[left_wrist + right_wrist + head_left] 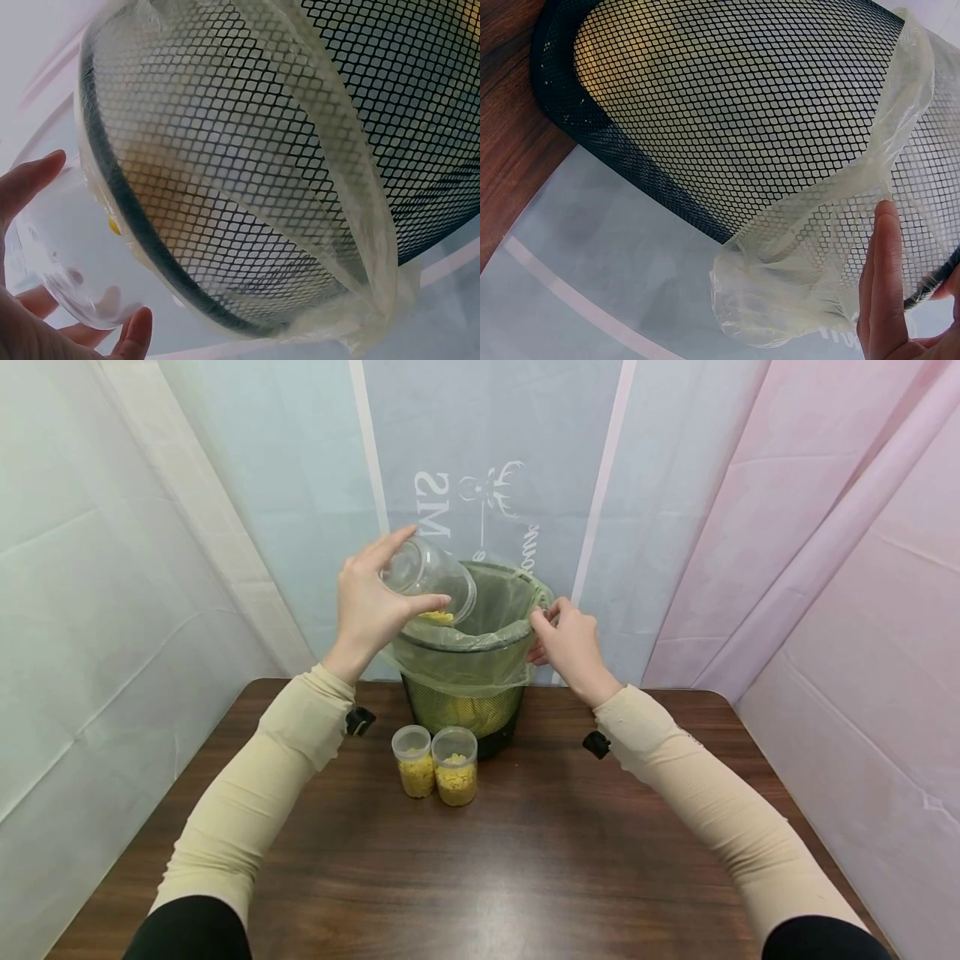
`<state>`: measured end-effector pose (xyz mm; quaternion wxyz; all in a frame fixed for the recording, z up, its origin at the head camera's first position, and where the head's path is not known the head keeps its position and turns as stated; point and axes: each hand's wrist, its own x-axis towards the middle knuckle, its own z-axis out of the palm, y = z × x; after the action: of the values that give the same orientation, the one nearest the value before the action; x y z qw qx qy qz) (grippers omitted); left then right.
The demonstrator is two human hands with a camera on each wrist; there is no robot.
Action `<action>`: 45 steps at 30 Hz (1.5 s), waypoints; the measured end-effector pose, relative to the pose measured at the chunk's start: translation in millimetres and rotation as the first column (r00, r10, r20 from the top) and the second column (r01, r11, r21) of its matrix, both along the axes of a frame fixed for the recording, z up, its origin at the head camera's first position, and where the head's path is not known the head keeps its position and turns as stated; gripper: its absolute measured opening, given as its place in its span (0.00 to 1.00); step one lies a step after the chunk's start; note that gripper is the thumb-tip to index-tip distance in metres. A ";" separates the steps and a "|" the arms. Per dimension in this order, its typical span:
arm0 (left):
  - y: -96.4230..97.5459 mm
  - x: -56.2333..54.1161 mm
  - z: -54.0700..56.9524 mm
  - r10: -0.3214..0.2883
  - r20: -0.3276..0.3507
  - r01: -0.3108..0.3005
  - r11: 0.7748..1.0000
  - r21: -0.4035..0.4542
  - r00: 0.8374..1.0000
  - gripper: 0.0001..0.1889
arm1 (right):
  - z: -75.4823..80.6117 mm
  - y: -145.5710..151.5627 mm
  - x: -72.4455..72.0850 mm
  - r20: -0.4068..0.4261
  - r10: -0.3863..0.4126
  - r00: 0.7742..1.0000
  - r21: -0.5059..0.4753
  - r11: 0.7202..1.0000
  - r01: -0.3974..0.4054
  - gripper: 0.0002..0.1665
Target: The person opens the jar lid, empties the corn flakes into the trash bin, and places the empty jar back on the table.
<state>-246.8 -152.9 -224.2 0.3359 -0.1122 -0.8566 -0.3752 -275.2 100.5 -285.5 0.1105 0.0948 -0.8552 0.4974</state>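
Note:
My left hand (366,602) grips a clear plastic jar (429,567), tipped on its side with its mouth over the rim of a black mesh wastebasket (457,714). A few yellow pieces (438,618) lie near the jar's mouth. A pale translucent bin bag (480,667) lines the basket and folds down over its rim. On the right side, my right hand (576,643) pinches the rim and bag, fingers (886,277) along the outside. More yellow stuff (622,56) shows through the mesh low in the basket.
Two clear jars, a left one (415,767) and a right one (456,777), stand side by side before the basket, partly filled with yellow pieces. All rest on a dark wooden table (510,868). Fabric curtains (255,468) hang close behind and at both sides.

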 end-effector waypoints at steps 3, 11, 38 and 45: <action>0.6 -1.4 0.8 0.022 0.041 -0.023 1.000 0.015 0.999 0.47 | -0.1 0.3 -0.2 0.000 0.000 1.000 0.002 1.000 0.000 0.17; 0.9 -3.8 6.5 0.028 0.162 -0.042 0.996 0.078 0.986 0.48 | -0.5 0.4 0.6 -0.001 -0.001 1.000 0.003 1.000 0.001 0.17; 20.7 -3.5 10.3 0.003 0.085 0.013 0.981 -0.192 0.996 0.48 | -2.2 0.6 0.3 -0.006 -0.008 1.000 0.016 1.000 0.008 0.17; 27.8 2.4 9.7 -0.092 -0.093 0.051 0.928 -0.370 0.991 0.46 | -2.0 0.9 0.3 -0.010 -0.003 1.000 0.017 1.000 0.004 0.17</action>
<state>-244.4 -125.1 -214.6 0.3413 -0.2243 -0.8874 -0.2140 -274.8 101.5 -287.5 0.1147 0.0967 -0.8591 0.4894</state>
